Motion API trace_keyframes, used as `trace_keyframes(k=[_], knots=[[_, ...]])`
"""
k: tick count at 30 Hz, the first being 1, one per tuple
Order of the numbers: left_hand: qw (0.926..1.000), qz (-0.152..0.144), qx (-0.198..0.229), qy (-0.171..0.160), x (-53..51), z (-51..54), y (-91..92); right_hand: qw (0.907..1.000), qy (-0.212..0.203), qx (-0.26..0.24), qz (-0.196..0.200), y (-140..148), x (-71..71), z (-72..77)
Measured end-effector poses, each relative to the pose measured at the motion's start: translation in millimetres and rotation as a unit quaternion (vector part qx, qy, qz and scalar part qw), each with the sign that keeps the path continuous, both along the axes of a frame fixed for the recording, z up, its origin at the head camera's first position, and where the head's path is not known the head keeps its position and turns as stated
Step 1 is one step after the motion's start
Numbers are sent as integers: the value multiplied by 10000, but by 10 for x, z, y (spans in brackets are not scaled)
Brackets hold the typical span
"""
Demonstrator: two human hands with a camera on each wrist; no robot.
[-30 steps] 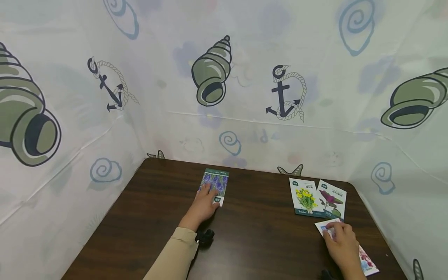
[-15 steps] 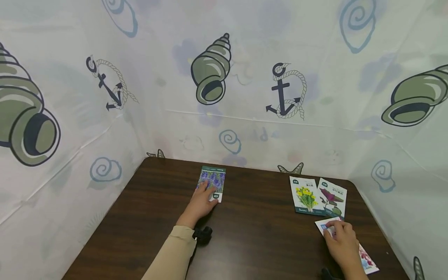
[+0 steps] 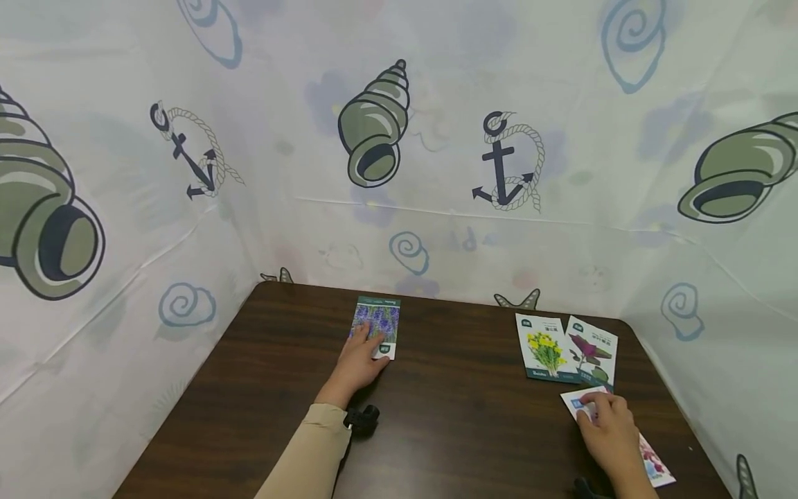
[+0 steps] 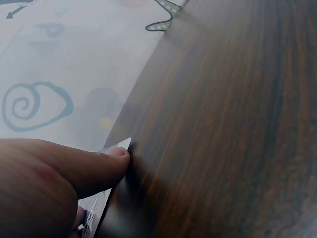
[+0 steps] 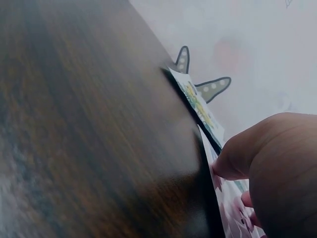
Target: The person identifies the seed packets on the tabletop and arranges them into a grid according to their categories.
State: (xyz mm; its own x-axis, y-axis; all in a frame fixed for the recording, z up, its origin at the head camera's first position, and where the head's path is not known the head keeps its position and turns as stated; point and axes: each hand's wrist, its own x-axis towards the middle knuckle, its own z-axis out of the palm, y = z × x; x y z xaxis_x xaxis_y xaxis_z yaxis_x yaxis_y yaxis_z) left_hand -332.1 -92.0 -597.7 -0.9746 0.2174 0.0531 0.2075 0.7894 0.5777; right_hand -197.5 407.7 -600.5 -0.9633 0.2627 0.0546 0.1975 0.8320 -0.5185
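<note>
Dark wood-grain table (image 3: 461,416) with four flower packets (image 3: 544,350).

1. A makeshift tabletop booth (image 3: 106,360), walled with printed sheeting (image 3: 449,83), serves as the setting; whether it stands in a home, office or lab cannot be told.
2. Beyond the fingers of the left hand (image 3: 357,364) and right hand (image 3: 611,433), the pale sheeting rises, creased and printed with seashells (image 3: 374,125) and anchors (image 3: 499,172), closing in on either side of them.
3. Under the fingers lies a dark wood-grain table (image 3: 461,409), its rounded far corners close to the sheeting.
4. Behind the left fingers, a black wrist camera (image 3: 361,419) marks a recording set-up.
</note>
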Motion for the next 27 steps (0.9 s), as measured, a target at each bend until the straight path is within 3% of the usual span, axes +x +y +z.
trace_keyframes(k=[6, 8, 11, 15, 27], knots=[[9999, -67, 146, 20, 1, -24, -7, 9999, -141, -18, 20, -6, 25, 35], [9996, -133, 177, 147, -38, -105, -30, 9999, -151, 32, 47, 0, 37, 34], [9995, -183, 223, 136, -33, -90, -31, 9997, -202, 126, 115, 16, 51, 34], [9997, -166, 191, 61, 42, 46, -8, 9991, -323, 158, 209, 24, 61, 48], [9998, -101, 193, -13, 38, 34, -7, 9959, -786, 208, 390, 22, 63, 152]])
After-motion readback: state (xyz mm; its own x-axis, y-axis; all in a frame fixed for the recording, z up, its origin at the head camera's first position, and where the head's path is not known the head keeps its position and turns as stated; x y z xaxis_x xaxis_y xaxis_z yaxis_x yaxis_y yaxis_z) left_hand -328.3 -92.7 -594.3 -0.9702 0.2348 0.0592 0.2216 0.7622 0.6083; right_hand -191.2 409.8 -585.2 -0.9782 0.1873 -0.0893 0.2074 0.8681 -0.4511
